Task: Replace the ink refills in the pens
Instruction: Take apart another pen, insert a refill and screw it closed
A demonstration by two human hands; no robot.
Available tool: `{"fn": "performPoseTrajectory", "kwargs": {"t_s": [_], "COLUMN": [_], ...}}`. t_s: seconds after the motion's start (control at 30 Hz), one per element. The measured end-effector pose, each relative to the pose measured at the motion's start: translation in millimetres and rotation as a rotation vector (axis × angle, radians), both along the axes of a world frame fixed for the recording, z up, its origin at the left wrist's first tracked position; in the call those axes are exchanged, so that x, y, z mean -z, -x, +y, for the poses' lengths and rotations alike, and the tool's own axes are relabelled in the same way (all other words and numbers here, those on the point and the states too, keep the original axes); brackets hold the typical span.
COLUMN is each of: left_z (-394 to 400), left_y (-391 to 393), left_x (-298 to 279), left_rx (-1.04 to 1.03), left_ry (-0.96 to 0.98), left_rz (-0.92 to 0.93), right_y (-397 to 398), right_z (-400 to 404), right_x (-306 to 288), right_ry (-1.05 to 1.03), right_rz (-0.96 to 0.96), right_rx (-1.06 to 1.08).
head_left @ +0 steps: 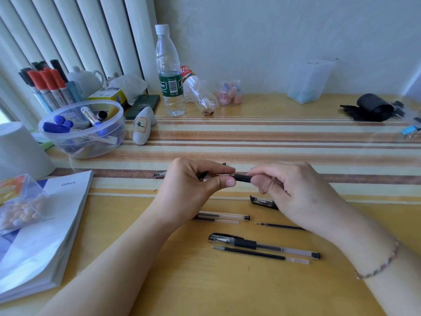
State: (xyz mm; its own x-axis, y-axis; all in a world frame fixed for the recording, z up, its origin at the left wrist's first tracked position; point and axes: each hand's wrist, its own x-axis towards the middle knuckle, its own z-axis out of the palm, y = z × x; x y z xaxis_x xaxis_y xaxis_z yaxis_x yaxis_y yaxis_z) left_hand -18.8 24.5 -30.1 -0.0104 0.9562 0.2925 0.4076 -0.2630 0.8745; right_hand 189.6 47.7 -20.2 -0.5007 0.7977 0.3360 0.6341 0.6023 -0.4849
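A yellow wooden desk (205,281) with pale and brown stripes across its middle is carrying everything. At its left edge a white softcover book (45,236) is lying closed, and behind it a clear round plastic bowl (82,131) is holding blue-capped markers. A clear plastic water bottle with a green label (169,71) is standing upright at the back.

The left hand (191,185) and right hand (293,192) are meeting above the striped band, both curled round one clear-barrelled pen with a black rubber grip (242,177). The left thumb and fingers are pinching the barrel end; the right thumb and forefinger are pinching the grip end, so only the grip section is showing between the two hands.

Nearer the person, a complete capped gel pen (264,245) is lying just below the right hand, with a loose black ink refill (259,254) just beside it. A clear empty pen barrel (223,217) is resting below the left hand, a thin dark refill (280,226) is lying under the right wrist, and a black pen cap (262,202) is partly hidden by the right hand.
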Motion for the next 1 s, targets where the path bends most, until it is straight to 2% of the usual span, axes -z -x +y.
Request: {"fn": "performPoseTrajectory", "kwargs": {"t_s": [0.3,0.53,0.6,0.67,0.7,0.77,0.87,1.0], "left_z": [1.2,0.8,2.4,4.0,4.2,4.0,3.2,1.7], "left_y": [1.1,1.1,2.8,5.5,6.7,8.5,8.1,7.1], "left_x": [0.7,0.2,0.2,-0.8,-1.0,1.3,5.7,6.9], "left_rx": [0.009,0.046,0.028,-0.012,-0.029,-0.046,-0.027,-0.025], "left_ry": [-0.034,-0.059,-0.063,-0.065,-0.062,-0.085,-0.178,-0.326], "left_rz": [-0.023,-0.027,-0.025,-0.014,0.025,0.231,0.515,0.615], "right_y": [-0.3,-2.0,-1.9,-1.0,-1.5,-3.6,-5.6,0.0], "right_z": [0.7,0.5,-0.1,-1.5,-1.3,-0.3,3.0,-0.3], "right_x": [0.1,-2.6,-4.0,-4.9,-4.9,-5.9,-6.2,-0.6], "right_ry": [0.078,-0.019,0.019,-0.039,-0.128,-0.278,-0.357,-0.331], "right_rz": [0.035,0.006,0.054,0.01,-0.043,-0.115,-0.144,-0.128], "right_rx": [-0.038,-0.011,-0.02,-0.001,0.016,0.043,0.046,0.057]}}
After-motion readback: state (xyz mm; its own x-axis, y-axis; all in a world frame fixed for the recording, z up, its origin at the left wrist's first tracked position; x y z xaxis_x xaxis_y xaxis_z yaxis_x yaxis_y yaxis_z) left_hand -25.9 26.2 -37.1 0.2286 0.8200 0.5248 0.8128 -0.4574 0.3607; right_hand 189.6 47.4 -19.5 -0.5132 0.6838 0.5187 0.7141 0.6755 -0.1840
